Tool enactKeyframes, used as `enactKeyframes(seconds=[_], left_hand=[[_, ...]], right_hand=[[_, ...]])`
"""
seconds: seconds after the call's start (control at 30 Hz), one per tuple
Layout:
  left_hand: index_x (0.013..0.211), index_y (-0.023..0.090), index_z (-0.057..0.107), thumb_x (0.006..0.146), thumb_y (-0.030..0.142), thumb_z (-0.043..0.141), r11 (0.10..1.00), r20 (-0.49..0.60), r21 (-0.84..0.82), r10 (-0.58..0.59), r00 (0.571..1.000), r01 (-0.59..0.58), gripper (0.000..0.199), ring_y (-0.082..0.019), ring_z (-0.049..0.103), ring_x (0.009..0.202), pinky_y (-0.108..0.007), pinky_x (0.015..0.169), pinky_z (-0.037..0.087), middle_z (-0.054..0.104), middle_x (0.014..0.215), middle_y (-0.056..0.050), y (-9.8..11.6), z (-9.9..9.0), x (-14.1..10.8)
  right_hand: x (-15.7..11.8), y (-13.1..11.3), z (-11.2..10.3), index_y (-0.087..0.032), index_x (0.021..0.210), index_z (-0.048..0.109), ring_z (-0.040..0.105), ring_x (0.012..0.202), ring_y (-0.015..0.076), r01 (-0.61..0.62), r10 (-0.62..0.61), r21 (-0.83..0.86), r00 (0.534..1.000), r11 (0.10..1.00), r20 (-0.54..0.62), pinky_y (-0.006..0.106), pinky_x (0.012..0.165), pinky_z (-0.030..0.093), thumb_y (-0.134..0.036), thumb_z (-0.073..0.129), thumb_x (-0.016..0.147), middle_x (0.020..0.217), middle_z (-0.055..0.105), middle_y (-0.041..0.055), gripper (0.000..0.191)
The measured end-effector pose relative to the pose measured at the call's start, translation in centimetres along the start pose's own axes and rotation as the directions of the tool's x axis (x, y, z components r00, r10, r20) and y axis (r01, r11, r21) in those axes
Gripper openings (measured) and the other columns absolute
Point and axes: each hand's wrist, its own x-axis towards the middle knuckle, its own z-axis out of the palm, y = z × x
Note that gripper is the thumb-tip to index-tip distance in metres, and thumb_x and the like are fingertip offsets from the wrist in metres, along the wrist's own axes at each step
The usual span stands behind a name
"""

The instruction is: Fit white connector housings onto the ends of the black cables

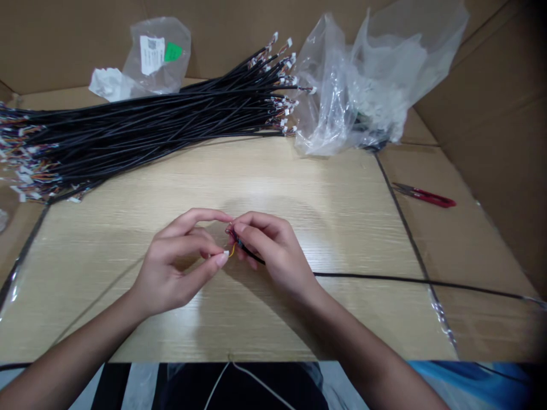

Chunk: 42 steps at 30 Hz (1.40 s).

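Observation:
My right hand [269, 245] is closed around the end of a black cable [363, 276], where thin coloured wires come out of its sheath. The cable runs off to the right across the board. Just left of it, my left hand [182, 262] pinches a thin yellow wire [233, 250] between thumb and finger, with a small white tip showing at the thumb. Its index finger reaches over to the other wires by the right fingertips. Whatever sits at the wire ends is mostly covered by the fingers.
A large bundle of black cables [171, 117] with white connectors lies at the back left. Behind it rests a clear bag [179, 74] with a label. Crumpled plastic bags [329, 97] stand at the back right. Red-handled snips [427, 196] lie on the right-hand cardboard [470, 245].

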Motion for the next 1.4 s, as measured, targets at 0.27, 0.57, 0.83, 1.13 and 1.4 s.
enactKeyframes(seconds=[0.27, 0.57, 0.83, 1.13, 1.4], left_hand=[[0.079, 0.016, 0.066, 0.081, 0.007, 0.067, 0.999, -0.031, -0.021, -0.033, 0.999, 0.032, 0.009, -0.006, 0.068, 0.083, -0.02, 0.076, 0.057, 0.065, 0.115, -0.002, -0.1, -0.27, -0.02], [0.075, 0.016, 0.066, 0.08, 0.009, 0.069, 1.0, -0.063, 0.0, 0.005, 0.998, -0.005, 0.009, -0.012, 0.067, 0.093, -0.024, 0.074, 0.058, 0.068, 0.105, -0.004, -0.17, -0.38, 0.19], [0.082, 0.016, 0.066, 0.079, 0.005, 0.068, 0.991, -0.081, 0.065, 0.121, 0.989, -0.116, 0.012, -0.006, 0.064, 0.087, -0.018, 0.069, 0.056, 0.067, 0.112, -0.003, 0.26, -0.23, 0.18], [0.09, 0.014, 0.064, 0.079, 0.004, 0.067, 0.942, -0.105, 0.219, 0.282, 0.954, -0.254, 0.015, -0.009, 0.066, 0.093, -0.018, 0.071, 0.06, 0.067, 0.109, -0.006, 0.31, 0.33, -0.11], [0.088, 0.013, 0.064, 0.077, 0.003, 0.069, 0.932, -0.13, 0.258, 0.295, 0.946, -0.255, 0.016, -0.007, 0.064, 0.088, -0.019, 0.075, 0.058, 0.065, 0.096, -0.004, 0.22, 0.16, -0.06]], right_hand=[[-0.06, 0.15, -0.24, -0.016, 0.07, 0.063, 0.044, 0.048, 0.0061, -0.085, 0.079, 0.127, 0.995, 0.988, 0.056, 0.019, 0.042, 0.026, -0.029, 0.066, 0.08, 0.053, 0.051, -0.0045, 0.017], [0.0, 0.03, -0.45, -0.016, 0.075, 0.066, 0.043, 0.047, 0.0043, -0.12, 0.096, 0.205, 0.988, 0.971, 0.12, 0.017, 0.041, 0.026, -0.014, 0.07, 0.071, 0.056, 0.056, -0.0051, 0.005], [0.3, 0.21, -0.67, -0.017, 0.072, 0.065, 0.04, 0.046, 0.0057, -0.194, 0.162, 0.225, 0.975, 0.955, 0.152, 0.018, 0.039, 0.025, -0.017, 0.062, 0.069, 0.055, 0.053, -0.004, 0.005], [0.44, 0.15, -0.4, -0.015, 0.069, 0.061, 0.038, 0.043, 0.0053, -0.243, 0.215, 0.237, 0.967, 0.941, 0.135, 0.017, 0.037, 0.022, -0.026, 0.064, 0.073, 0.049, 0.05, -0.0038, 0.012], [0.28, 0.07, -0.37, -0.016, 0.074, 0.063, 0.037, 0.048, 0.0044, -0.216, 0.183, 0.26, 0.972, 0.941, 0.145, 0.017, 0.041, 0.023, -0.015, 0.066, 0.061, 0.058, 0.05, -0.0047, 0.013]])
